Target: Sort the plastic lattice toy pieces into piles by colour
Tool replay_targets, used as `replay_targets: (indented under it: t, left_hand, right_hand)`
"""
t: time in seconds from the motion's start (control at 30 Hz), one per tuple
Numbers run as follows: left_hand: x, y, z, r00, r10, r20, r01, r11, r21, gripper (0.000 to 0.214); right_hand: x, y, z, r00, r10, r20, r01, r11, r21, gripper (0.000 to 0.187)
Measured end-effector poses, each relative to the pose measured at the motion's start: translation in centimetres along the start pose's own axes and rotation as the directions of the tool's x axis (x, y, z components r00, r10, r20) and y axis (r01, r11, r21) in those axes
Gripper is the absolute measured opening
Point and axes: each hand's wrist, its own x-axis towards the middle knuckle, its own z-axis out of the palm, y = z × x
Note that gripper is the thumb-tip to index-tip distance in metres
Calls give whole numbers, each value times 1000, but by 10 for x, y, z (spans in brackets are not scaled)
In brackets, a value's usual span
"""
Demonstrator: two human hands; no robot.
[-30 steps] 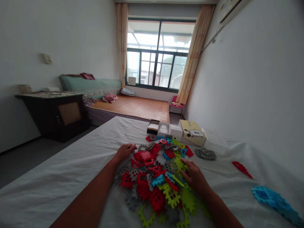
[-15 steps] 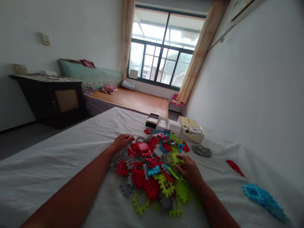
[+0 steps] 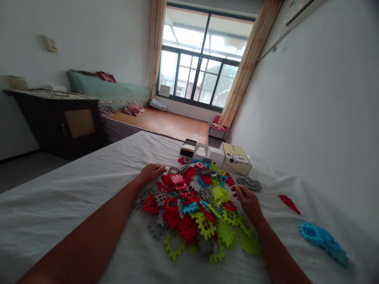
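A heap of toothed plastic building tiles in red, grey, blue and lime green lies on the white sheet point(image 3: 89, 177). At its left edge rests my left hand point(image 3: 151, 173), fingers drawn together; whatever may be between the fingertips is too small to make out. My right hand point(image 3: 248, 200) is at the right side of the heap, thumb and fingers pinched on a pale grey lattice tile point(image 3: 232, 195). Left of that is a lime green tile point(image 3: 219, 195). Nearer me lie a red window tile point(image 3: 188, 229) and a green window tile point(image 3: 204, 225).
Behind the heap stand a black-edged open box point(image 3: 188, 147), white boxes, a yellow cartoon box point(image 3: 237, 158) and a translucent bin point(image 3: 263, 172). To the right lie stacked grey tiles point(image 3: 249, 184), red tiles point(image 3: 289, 204) and blue tiles point(image 3: 324, 242).
My right hand has moved right and slightly up from the lime green tile to the pale grey lattice tile. My left hand stays at the heap's left edge. The view has shifted slightly.
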Motion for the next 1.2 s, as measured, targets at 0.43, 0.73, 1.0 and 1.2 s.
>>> replay_targets:
  t: [0.43,0.73,1.0,1.2]
  left_hand:
    - [-6,-1,2,997,-30,-73,31,999,23,42]
    - [-8,0,7,995,1,-99,6,998,65,41]
    - [-2,-3,4,999,48,-21,-46,993,111,47]
    - [5,-8,0,998,47,29,-49,996,78,49]
  right_hand:
    - [-3,33,-17,985,169,27,-169,985,16,51]
    - [-10,38,-23,968,226,-105,-219,973,72,50]
    - [-10,29,-12,994,68,-80,-82,978,-190,54]
    - [-7,25,-50,999,28,16,-19,908,-418,32]
